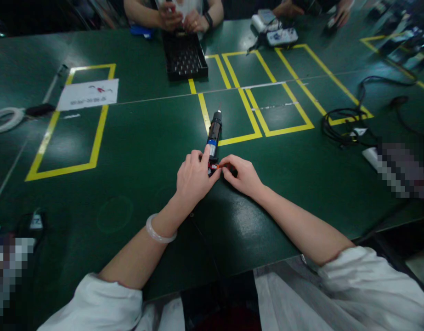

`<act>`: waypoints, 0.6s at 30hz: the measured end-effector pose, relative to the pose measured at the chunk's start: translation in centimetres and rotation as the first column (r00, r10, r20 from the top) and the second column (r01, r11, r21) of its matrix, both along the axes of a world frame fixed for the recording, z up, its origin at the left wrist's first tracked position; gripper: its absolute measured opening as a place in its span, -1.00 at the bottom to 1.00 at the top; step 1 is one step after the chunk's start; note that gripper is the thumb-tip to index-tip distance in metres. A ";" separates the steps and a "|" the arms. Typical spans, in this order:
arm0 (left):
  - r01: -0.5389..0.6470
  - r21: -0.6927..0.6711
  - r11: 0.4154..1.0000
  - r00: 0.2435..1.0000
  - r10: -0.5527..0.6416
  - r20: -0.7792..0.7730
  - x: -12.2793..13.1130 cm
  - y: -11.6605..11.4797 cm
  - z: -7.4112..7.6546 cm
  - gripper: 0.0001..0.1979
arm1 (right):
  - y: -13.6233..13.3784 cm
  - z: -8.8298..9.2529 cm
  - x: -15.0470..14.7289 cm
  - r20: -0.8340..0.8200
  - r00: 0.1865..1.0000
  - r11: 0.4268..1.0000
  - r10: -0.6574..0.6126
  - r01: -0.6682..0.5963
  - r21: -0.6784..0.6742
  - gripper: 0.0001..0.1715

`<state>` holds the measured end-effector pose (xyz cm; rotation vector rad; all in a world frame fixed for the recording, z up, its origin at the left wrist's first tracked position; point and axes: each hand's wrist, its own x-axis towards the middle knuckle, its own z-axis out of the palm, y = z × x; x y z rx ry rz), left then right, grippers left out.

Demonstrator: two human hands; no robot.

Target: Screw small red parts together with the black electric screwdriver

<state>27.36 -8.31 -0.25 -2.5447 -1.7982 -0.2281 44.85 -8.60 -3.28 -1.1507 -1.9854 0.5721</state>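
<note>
A slim black cylindrical device (215, 128), with a thin tip at its far end and a blue and silver band, lies on the green table in front of me. Its near end shows small red and white parts (214, 167), partly covered by my fingers. My left hand (194, 174) is closed over that near end, index finger stretched along the silver part. From the right, my right hand (242, 174) pinches at a small orange piece (219, 166) beside the red and white parts, thumb and index finger together. I cannot make out exactly what the orange piece is.
Across the table, another person's hands (184, 19) are above a black tray (187, 59) of small pieces. A white paper sign (88, 94) and a white tape roll (7, 120) are left. Coiled black cable (341, 125) lies right, and a power strip (282, 37) at the back.
</note>
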 end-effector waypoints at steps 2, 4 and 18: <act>-0.004 0.003 1.000 1.000 0.004 -0.016 -0.3 0.1 0.0 -0.32 | 0.1 -0.1 0.0 -0.012 1.000 1.000 0.027 -0.027 -0.004 -0.87; 0.003 -0.006 1.000 1.000 -0.003 -0.026 -0.7 0.1 0.1 -0.32 | 0.1 -0.2 0.1 -0.014 0.998 0.999 0.054 -0.054 -0.007 -0.86; -0.332 -0.052 0.942 0.941 0.327 -0.084 -12.5 2.1 1.2 -0.21 | 0.4 -0.5 0.6 -0.019 0.994 0.993 0.110 -0.111 -0.037 -0.87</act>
